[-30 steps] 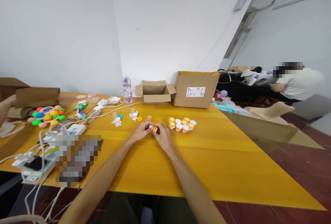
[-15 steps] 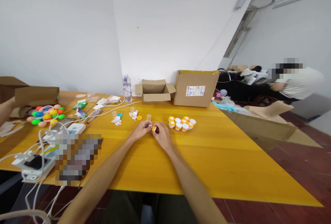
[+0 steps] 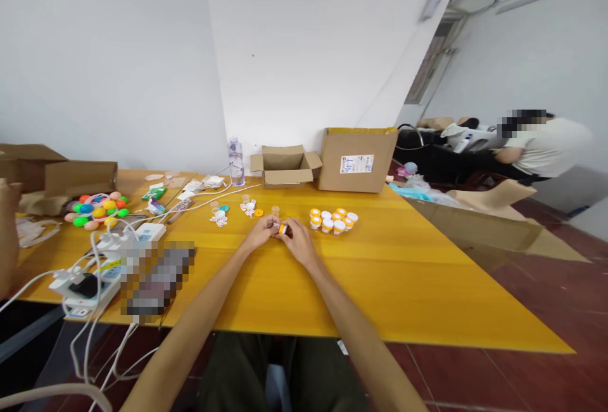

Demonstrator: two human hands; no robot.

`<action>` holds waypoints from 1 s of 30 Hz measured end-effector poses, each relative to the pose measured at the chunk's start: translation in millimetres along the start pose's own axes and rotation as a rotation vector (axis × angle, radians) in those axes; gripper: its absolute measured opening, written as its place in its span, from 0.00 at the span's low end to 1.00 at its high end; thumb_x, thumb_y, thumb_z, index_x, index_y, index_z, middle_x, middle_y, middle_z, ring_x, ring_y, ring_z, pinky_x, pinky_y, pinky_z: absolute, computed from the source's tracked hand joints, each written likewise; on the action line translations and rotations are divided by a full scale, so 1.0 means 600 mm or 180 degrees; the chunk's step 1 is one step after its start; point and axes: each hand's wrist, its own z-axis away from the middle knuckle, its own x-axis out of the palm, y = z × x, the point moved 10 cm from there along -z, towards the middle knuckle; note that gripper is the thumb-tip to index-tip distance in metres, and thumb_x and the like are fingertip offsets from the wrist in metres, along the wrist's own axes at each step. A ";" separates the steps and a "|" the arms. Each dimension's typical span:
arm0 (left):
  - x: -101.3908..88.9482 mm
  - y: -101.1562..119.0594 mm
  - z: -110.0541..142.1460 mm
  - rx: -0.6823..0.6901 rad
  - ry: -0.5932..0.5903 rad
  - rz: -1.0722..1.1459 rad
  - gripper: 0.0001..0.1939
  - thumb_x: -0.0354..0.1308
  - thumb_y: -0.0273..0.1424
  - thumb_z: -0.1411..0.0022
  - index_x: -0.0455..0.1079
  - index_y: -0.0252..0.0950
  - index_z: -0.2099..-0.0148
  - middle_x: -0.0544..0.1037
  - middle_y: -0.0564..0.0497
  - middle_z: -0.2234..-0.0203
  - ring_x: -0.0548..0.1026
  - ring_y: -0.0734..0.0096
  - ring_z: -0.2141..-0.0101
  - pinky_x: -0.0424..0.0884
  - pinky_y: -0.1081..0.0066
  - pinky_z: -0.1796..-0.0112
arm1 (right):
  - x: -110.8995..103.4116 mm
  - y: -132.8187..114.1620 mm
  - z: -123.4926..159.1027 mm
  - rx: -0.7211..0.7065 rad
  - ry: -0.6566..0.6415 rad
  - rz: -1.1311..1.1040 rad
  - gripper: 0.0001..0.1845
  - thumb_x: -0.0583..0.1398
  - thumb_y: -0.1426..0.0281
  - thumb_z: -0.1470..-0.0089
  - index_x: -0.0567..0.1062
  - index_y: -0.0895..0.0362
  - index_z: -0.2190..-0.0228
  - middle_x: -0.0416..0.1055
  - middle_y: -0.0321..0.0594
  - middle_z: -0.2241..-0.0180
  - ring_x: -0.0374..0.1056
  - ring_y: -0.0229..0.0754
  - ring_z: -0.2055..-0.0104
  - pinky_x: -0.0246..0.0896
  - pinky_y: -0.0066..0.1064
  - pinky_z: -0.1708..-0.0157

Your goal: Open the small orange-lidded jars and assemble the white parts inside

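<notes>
My left hand and my right hand meet low over the table, fingers closed round one small jar with an orange band. The jar lies tilted on its side between my fingertips, and most of it is hidden by them. Just beyond stands a small clear cup. To the right of my hands is a tight group of small jars with white and orange lids. Left of my hands lie an orange ring, a pile of small white pieces and another white pile with a teal ring.
An open carton, a closed cardboard box and a water bottle stand at the back. Power strips with cables, a blurred dark device and colourful balls occupy the left. Another person's arm reaches in there; someone sits far right.
The view has shifted slightly, so the table's front edge sits higher. My hands stay together on the jar, its orange band turned a little. The other person's arm at left has changed position.
</notes>
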 end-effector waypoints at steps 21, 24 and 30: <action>-0.003 0.013 0.030 0.0074 0.0118 -0.0163 0.09 0.66 0.33 0.51 0.69 0.37 0.68 0.74 0.56 0.77 0.73 0.73 0.73 0.71 0.71 0.66 | 0.023 0.029 0.009 0.0603 -0.0293 -0.1380 0.15 0.67 0.65 0.58 0.76 0.53 0.64 0.78 0.35 0.68 0.75 0.44 0.64 0.72 0.38 0.60; 0.002 0.013 0.035 0.0082 0.0024 -0.0132 0.08 0.66 0.30 0.51 0.70 0.37 0.68 0.75 0.56 0.76 0.74 0.72 0.71 0.72 0.70 0.64 | 0.023 0.030 0.014 0.0658 -0.0271 -0.1429 0.15 0.67 0.66 0.59 0.75 0.53 0.65 0.78 0.35 0.68 0.75 0.44 0.64 0.72 0.37 0.60; 0.004 0.020 0.041 0.0107 0.0019 -0.0102 0.09 0.66 0.29 0.52 0.69 0.36 0.69 0.75 0.56 0.76 0.74 0.73 0.72 0.72 0.70 0.64 | 0.023 0.029 0.012 0.0721 -0.0245 -0.1576 0.15 0.67 0.68 0.62 0.75 0.53 0.68 0.78 0.34 0.69 0.74 0.44 0.65 0.72 0.38 0.60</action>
